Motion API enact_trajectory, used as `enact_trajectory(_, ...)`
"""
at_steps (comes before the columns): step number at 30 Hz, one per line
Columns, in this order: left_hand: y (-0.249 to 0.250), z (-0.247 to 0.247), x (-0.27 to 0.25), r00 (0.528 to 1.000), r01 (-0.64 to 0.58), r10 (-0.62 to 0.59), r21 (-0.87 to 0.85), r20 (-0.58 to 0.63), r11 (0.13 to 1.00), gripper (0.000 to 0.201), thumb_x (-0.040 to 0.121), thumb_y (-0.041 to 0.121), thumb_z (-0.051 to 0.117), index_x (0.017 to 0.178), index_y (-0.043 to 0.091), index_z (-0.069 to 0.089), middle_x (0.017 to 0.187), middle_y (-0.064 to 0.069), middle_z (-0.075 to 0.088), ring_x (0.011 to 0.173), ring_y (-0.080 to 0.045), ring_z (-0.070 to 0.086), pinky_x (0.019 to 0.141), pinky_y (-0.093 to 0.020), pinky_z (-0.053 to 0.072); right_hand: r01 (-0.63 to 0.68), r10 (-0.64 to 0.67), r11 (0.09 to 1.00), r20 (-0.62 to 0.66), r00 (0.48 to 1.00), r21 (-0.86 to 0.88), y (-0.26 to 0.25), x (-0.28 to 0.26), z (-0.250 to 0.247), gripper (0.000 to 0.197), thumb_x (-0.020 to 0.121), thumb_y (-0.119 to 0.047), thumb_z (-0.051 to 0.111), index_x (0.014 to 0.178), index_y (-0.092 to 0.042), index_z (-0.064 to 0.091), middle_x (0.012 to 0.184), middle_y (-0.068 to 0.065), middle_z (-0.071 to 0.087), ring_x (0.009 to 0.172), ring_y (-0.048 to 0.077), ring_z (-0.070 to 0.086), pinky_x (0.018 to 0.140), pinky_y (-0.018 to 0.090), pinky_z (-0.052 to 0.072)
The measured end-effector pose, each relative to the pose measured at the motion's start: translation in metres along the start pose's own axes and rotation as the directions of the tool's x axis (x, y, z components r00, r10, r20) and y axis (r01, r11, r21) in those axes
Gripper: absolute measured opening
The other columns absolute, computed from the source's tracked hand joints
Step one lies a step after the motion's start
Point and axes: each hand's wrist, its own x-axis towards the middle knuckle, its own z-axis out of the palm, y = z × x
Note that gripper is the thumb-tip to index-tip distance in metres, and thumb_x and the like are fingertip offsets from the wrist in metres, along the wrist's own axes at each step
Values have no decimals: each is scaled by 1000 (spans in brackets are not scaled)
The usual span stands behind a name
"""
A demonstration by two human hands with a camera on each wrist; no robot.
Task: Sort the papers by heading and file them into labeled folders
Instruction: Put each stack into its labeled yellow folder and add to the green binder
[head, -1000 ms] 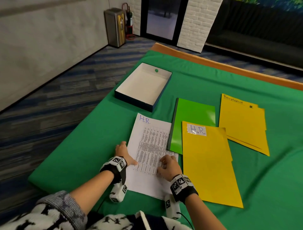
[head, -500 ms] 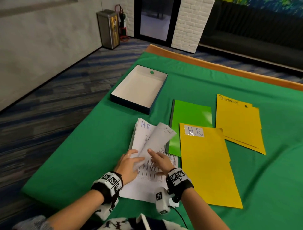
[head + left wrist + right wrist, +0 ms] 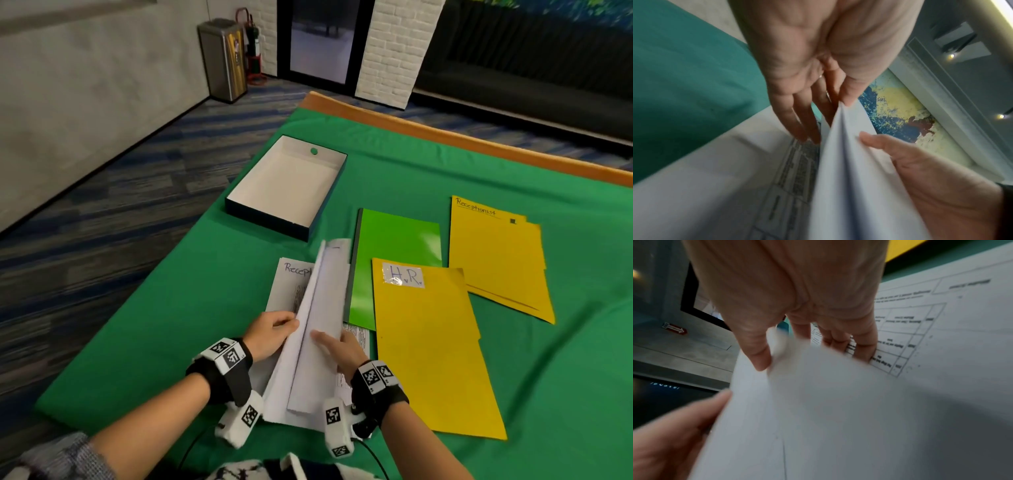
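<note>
Left hand (image 3: 270, 334), right hand (image 3: 342, 349) pinch lifted papers (image 3: 318, 329).

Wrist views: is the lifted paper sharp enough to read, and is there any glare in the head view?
Left wrist: lifted sheets motion-blurred, print beneath smeared. Right wrist: lifted sheet's edge blurred, table text on the flat page soft. Head: sharper; glare on the green folder.
</note>
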Motion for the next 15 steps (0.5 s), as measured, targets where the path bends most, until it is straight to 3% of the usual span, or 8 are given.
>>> enact_trajectory(2,1,8,-5,991,83,-69,-125,113,989,12,92,29,54,99,29,64,105,7,63,102,-14,58,84,-35,52,21,-19,999,-47,999,45,3,1,0,42,80,-22,71,117,-6,59,103,11,68,91,28,67,81,44,55)
enact_trajectory(4,-4,14,-9,992,38,-32,-50,124,998,27,83,44,62,106,32,58,115,8,59,112,-15,55,93,-38,49,94,-84,989,-91,992,112,8,2,-2,47,80,-9,69,124,-3,52,110,14,66,96,31,65,86,48,53)
enact_trajectory(6,-9,17,-10,997,1,-3,30,71,1000,50,74,51,68,115,27,51,123,6,55,117,-13,51,101,-34,42,189,-169,972,-143,975,140,14,1,-6,66,78,0,67,135,-15,37,122,9,58,106,31,60,90,51,50)
enact_trajectory(8,-9,19,-10,999,-10,10,10,41,1000,54,78,42,69,123,22,47,130,3,50,120,-12,46,104,-33,39,235,-216,963,-148,965,132,18,-3,-9,89,80,5,62,146,-34,17,131,0,49,114,27,56,94,52,49)
enact_trajectory(10,-9,19,-8,999,-25,25,-3,48,1000,56,78,34,71,127,20,46,135,1,47,126,-14,43,103,-31,39,301,-292,951,-114,950,68,20,-6,-11,92,83,7,55,146,-44,12,138,-9,41,122,19,51,100,46,45)
enact_trajectory(12,-7,17,-8,997,-37,39,-33,62,999,59,76,29,74,128,19,46,136,0,47,126,-15,44,99,-25,41,376,-380,925,-75,922,-61,17,-8,-11,73,86,2,53,140,-43,33,143,-13,38,117,4,47,106,36,37)
enact_trajectory(13,-7,17,-8,997,-40,44,-49,70,998,61,73,30,76,126,20,47,136,0,47,125,-14,45,97,-23,42,387,-393,918,-53,918,-90,14,-8,-10,57,88,-5,55,130,-43,47,139,-11,45,110,-1,49,106,34,36)
enact_trajectory(15,-9,16,-8,994,-60,65,-63,89,996,71,59,49,80,120,28,50,133,4,50,122,-11,49,98,-25,45,320,-321,947,-25,947,-21,5,-11,-4,23,87,-26,63,108,-37,66,120,-8,64,104,4,58,103,41,42)
